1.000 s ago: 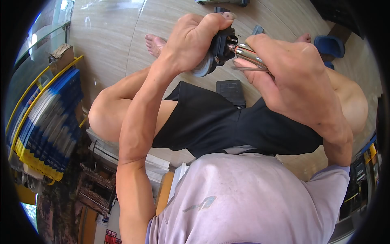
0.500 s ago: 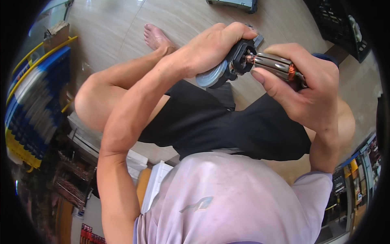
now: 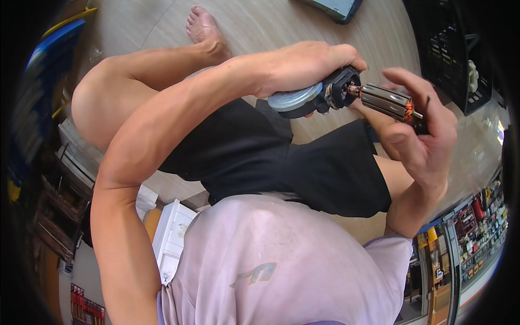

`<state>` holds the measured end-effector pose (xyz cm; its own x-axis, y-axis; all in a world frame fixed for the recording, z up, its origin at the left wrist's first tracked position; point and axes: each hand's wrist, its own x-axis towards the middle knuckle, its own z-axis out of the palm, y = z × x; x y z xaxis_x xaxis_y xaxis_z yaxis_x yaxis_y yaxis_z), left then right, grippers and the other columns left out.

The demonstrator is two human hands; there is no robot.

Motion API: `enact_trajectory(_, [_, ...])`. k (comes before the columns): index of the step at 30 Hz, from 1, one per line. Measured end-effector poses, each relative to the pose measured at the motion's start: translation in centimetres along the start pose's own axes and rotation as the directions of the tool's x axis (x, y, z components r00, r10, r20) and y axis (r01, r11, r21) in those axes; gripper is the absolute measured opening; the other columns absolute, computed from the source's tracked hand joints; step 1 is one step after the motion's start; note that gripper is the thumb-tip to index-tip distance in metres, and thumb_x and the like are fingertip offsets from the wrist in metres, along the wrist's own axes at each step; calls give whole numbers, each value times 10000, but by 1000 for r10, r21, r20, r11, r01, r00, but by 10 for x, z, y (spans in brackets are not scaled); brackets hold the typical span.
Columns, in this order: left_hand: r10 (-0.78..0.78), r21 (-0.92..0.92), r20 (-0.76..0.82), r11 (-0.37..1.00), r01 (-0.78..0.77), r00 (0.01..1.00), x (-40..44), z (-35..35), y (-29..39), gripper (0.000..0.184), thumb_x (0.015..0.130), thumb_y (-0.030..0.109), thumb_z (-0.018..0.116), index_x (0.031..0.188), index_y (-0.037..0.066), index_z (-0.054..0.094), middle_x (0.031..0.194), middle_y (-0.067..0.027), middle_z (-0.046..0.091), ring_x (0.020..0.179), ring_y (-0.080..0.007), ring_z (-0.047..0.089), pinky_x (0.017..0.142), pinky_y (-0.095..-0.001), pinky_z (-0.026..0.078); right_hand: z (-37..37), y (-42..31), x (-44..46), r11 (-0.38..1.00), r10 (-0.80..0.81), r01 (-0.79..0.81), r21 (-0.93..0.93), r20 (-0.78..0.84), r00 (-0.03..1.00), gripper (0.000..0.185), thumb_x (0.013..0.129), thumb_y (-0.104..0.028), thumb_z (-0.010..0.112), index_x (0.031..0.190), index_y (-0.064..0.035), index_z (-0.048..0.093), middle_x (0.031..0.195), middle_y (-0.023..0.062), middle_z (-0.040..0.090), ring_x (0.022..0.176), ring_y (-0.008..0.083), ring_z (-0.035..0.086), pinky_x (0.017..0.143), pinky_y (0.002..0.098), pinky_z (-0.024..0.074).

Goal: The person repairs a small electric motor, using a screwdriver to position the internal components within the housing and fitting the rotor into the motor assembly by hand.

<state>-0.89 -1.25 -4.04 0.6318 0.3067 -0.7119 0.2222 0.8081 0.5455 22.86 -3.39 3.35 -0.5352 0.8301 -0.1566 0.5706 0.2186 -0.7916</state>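
Note:
My left hand [image 3: 311, 67] is wrapped round a black tool housing [image 3: 338, 89] with a grey-blue disc [image 3: 296, 99] on its near side. From the housing's open end sticks out a metal motor armature [image 3: 385, 100], with copper windings near its outer end and a thin shaft tip. Around that outer end, my right hand [image 3: 420, 111] has its thumb and fingers spread, with a gap between them and the metal. Whether a hidden finger touches the armature cannot be seen.
A grey case [image 3: 333, 6] lies on the floor at the top. A black rack [image 3: 441, 49] stands at the upper right. Blue and yellow items [image 3: 49, 70] are at the left, a white plastic box [image 3: 172, 238] is beside my torso, and shelves [image 3: 471, 233] are at the lower right.
The housing and armature have moved right and slightly down with my left hand. My right hand's fingers have opened away from the armature, showing more of it. The view has shifted.

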Motion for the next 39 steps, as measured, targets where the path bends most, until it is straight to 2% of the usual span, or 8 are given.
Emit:
enact_trajectory(2, [68,-47,-50,996,-70,996,-3,3,-2,548,976,591,505,1145,97,670,791,-73,635,564,-162,617,494,-300,515,-4,1,-3,994,83,-80,68,-40,996,620,995,-512,659,1256,51,659,746,11,577,638,76,530,591,217,415])
enact_trajectory(9, [-26,-348,-90,937,-7,996,6,-3,3,545,966,608,482,887,85,611,679,-76,598,501,-168,587,485,-312,510,-3,-14,4,959,264,-270,-82,-71,962,356,1099,-161,430,1175,105,654,890,140,770,842,199,729,895,311,545])
enact_trajectory(21, [-46,-436,-195,899,-45,980,8,2,8,515,961,572,517,845,77,599,676,-49,564,574,-151,580,515,-350,532,14,-22,11,960,100,-140,-242,-171,980,242,951,34,639,1183,28,703,779,123,629,654,208,628,618,314,498])
enact_trajectory(25, [12,-475,-79,879,-48,997,13,-8,0,525,959,556,537,976,39,623,802,-85,628,614,-181,622,524,-370,556,19,-25,10,952,106,-148,-266,-168,980,247,980,24,612,1210,25,700,824,119,644,699,193,607,658,302,499])
enact_trajectory(30, [33,-515,-74,855,-66,997,16,-8,0,542,959,559,528,914,30,633,731,-84,604,604,-184,600,529,-383,556,18,-29,12,950,48,-92,-300,-153,987,261,905,85,640,1153,34,703,837,141,653,750,255,649,737,323,539])
enact_trajectory(33, [-63,-393,-101,919,18,993,16,-2,8,691,968,667,284,682,89,532,629,-74,559,559,-201,623,460,-318,470,14,-35,15,955,79,-112,-274,-128,989,285,860,112,665,1133,40,705,855,144,667,796,273,672,781,318,550])
enact_trajectory(36, [-24,-561,-4,828,18,1000,18,-9,-1,550,965,573,481,838,56,617,678,-89,594,567,-200,599,505,-376,535,9,-37,17,971,50,-79,-227,-132,990,308,829,130,690,1125,46,705,878,145,681,830,272,686,797,313,555])
enact_trajectory(39, [-18,-571,40,820,38,999,17,-12,-2,570,967,592,446,773,77,593,638,-82,584,545,-205,602,486,-368,519,3,-36,19,974,-6,-29,-226,-151,988,317,816,133,709,1122,54,704,934,150,696,858,263,697,795,308,560])
